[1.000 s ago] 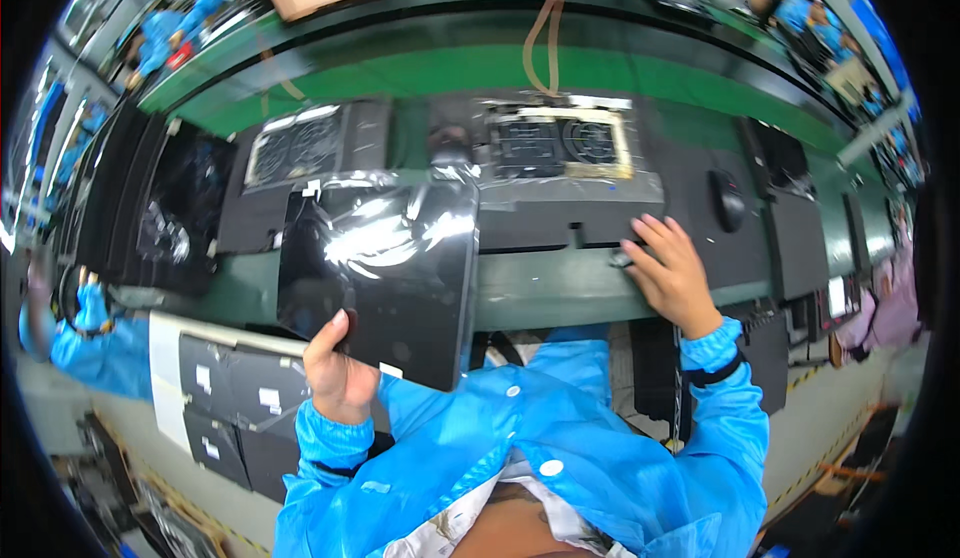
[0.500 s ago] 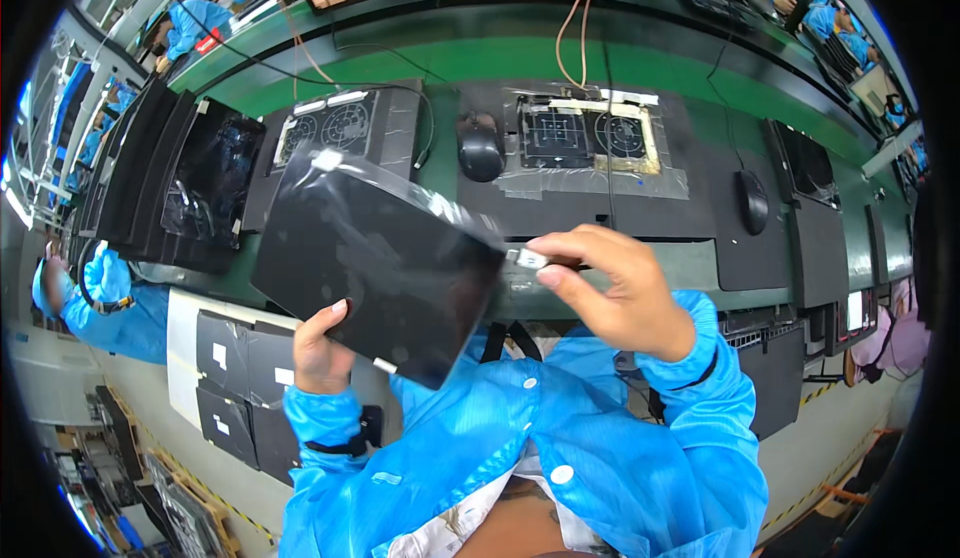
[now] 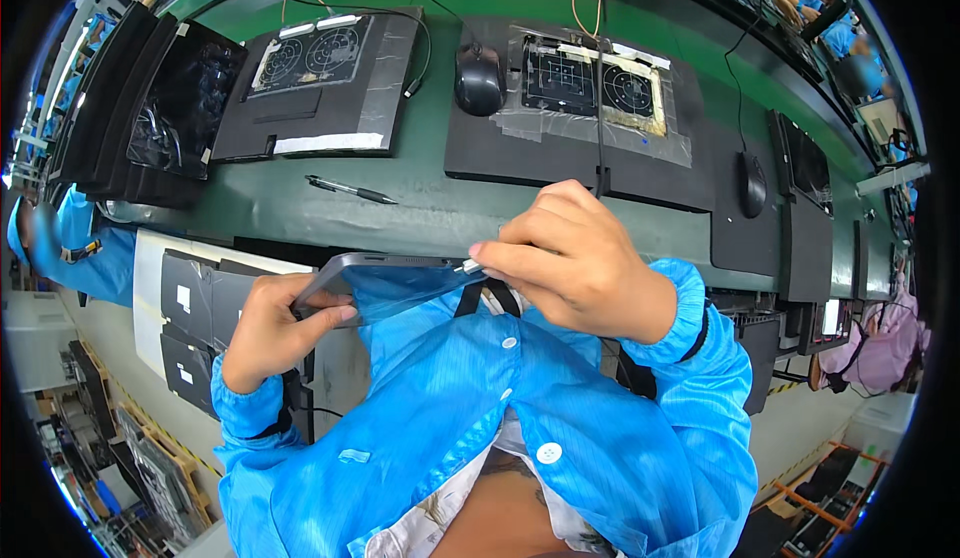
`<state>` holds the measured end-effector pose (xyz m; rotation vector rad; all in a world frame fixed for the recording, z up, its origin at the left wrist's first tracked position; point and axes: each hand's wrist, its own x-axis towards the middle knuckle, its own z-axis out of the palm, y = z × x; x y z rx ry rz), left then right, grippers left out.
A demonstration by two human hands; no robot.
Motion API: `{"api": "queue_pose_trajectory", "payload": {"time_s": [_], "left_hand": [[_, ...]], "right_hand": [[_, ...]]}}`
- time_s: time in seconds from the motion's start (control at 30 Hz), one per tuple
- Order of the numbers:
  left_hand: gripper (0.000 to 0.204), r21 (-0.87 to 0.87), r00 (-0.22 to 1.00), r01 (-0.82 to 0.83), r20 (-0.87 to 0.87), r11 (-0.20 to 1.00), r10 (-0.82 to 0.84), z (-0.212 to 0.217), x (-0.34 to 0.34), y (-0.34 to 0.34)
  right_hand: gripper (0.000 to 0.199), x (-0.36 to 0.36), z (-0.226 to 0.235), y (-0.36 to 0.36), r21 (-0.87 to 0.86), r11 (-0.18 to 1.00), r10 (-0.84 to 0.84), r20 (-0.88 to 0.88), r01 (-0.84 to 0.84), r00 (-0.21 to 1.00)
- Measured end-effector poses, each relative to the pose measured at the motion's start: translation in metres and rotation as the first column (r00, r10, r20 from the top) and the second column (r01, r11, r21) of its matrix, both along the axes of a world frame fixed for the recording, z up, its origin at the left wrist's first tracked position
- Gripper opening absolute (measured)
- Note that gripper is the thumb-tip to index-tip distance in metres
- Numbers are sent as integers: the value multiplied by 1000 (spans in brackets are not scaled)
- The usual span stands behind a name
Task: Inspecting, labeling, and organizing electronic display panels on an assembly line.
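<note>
Head view: the left hand (image 3: 275, 328) holds a thin tablet (image 3: 395, 270) by its left end, thumb on 1 side and fingers on the other. The tablet is at 9 o'clock, close to the middle, steeply tilted in front of the blue jacket (image 3: 450, 408), its glossy face toward the person. The right hand (image 3: 590, 263) pinches a small pale plug (image 3: 468, 267) at the tablet's right end; whether the plug is fully in, I cannot tell.

On the green table (image 3: 260, 203), a pen (image 3: 350, 190) lies at 10 o'clock. At 12 o'clock a black mouse (image 3: 480, 80) rests on a dark board (image 3: 500, 153) that reaches to 1 o'clock and bears 1 square and 1 round pattern; a black cable (image 3: 600, 88) crosses it. Toward 11 o'clock, another board (image 3: 235, 123) carries 2 round patterns, with a stack of black panels (image 3: 185, 98) at 10 o'clock. A 2nd mouse (image 3: 752, 183) sits between 2 and 3 o'clock. At 9 o'clock, near the rim, is a co-worker's blue sleeve (image 3: 105, 270).
</note>
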<state>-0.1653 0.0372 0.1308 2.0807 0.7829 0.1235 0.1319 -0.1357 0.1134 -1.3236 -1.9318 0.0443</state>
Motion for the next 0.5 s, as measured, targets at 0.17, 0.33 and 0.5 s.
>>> {"api": "queue_pose_trajectory", "payload": {"time_s": [0.17, 0.33, 0.5], "left_hand": [[17, 15, 998, 66, 8, 998, -66, -6, 2, 0], [16, 49, 996, 83, 26, 995, -85, -10, 6, 0], [17, 42, 998, 54, 20, 998, -55, -19, 13, -4]], "right_hand": [[36, -3, -5, 6, 12, 1000, -17, 41, 16, 999], [36, -2, -4, 5, -42, 999, -4, 73, 7, 997], [33, 0, -1, 9, -141, 990, 25, 195, 3, 981]]}}
